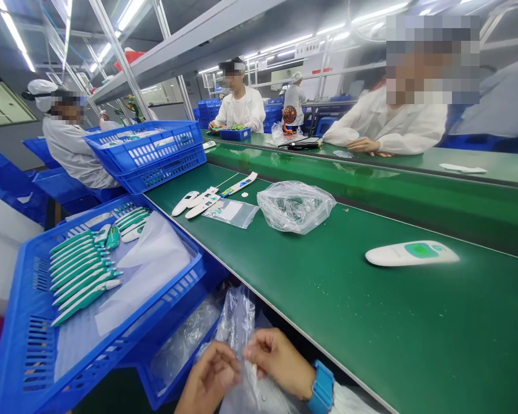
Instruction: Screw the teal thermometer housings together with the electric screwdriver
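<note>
Held just below the near edge of the green bench (328,322): clear plastic bag (237,316), pinched in the right hand (280,359), beside the loosely curled left hand (213,371) (grasp not discernible). Apparently being separated or opened; next calling, presumably, for light finger pressure to part layers.

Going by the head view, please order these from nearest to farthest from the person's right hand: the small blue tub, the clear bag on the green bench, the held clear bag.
1. Held clear bag: at the right hand itself.
2. Clear bag on the green bench: ahead, beyond the near edge.
3. Small blue tub: far side, before a co-worker.
</note>
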`<state>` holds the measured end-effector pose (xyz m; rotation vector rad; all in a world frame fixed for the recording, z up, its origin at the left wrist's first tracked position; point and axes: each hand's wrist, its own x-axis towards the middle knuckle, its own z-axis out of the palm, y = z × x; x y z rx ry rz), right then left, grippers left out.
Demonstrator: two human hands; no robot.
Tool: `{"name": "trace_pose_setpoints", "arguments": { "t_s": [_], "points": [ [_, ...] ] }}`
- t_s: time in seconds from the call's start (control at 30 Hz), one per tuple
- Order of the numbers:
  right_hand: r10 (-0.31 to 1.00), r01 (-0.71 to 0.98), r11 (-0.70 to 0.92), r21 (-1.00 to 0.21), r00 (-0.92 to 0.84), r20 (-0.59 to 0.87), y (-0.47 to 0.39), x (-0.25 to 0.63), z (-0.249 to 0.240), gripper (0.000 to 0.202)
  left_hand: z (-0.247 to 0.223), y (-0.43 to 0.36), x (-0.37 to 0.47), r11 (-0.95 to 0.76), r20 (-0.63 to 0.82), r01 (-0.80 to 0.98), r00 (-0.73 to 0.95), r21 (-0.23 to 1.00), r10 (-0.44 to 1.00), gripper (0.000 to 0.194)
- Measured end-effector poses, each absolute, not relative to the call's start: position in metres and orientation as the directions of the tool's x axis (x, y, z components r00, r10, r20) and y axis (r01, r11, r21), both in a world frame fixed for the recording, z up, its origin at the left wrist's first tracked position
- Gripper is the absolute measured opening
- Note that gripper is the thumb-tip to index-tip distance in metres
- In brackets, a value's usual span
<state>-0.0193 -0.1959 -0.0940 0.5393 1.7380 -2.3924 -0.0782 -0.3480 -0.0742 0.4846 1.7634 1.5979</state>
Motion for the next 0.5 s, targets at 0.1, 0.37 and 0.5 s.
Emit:
{"name": "trace_pose_setpoints", "arguments": {
  "t_s": [0.1,0.37,0.5],
  "points": [
    [0.113,0.270,-0.219,-0.937,-0.947,-0.300,-0.202,-0.014,-0.086,0.037,-0.070,-0.340,-0.089,0.272,-0.366,-0.245,-0.591,0.931,0.719,0.031],
    [0.141,0.217,-0.277,-0.936,-0.955,-0.263,-0.204,-0.014,-0.092,0.051,-0.065,-0.319,-0.089,0.270,-0.422,-0.357,-0.470,0.894,0.776,0.038],
    [0.267,0.194,-0.296,-0.935,-0.923,-0.276,-0.184,-0.004,-0.099,0.052,-0.067,-0.346,-0.111,-0.072,-0.383,-0.436,-0.849,0.897,0.365,0.039]
  ]
}}
